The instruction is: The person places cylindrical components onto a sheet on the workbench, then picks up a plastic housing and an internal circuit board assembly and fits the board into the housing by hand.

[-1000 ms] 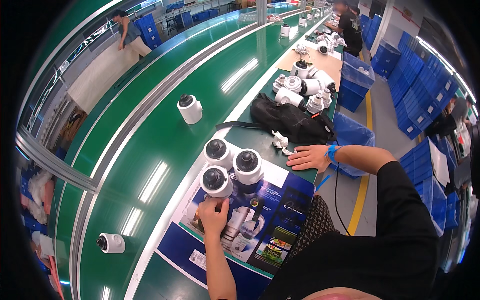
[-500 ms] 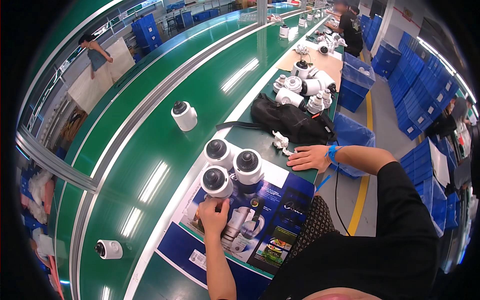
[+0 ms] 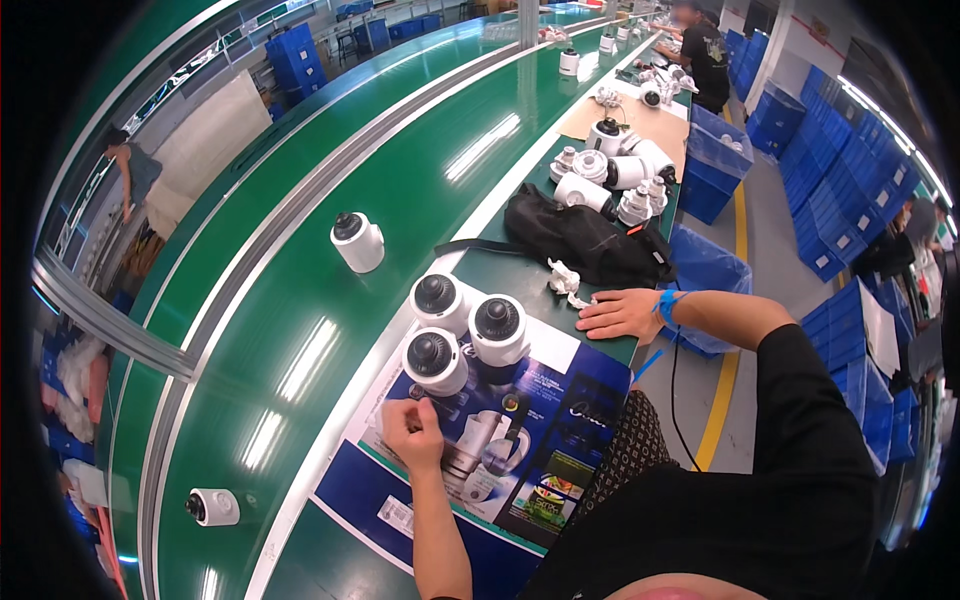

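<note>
Left hand (image 3: 412,432), loosely fisted, touches the nearest of three white dome cameras (image 3: 434,360) on the printed carton (image 3: 520,440); right hand (image 3: 622,312) lies spread flat on the bench (image 3: 500,270). Both are unmoved; only the conveyor's camera (image 3: 357,241) has drifted left, so work appears paused.

Single head-worn fisheye view, steeply down onto green workbench (image 3: 300,300).

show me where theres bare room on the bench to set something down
Free: the green strip between the black bag and the three white dome cameras, and the printed box between both hands. Crowded: the camera cluster beyond the bag.
</note>
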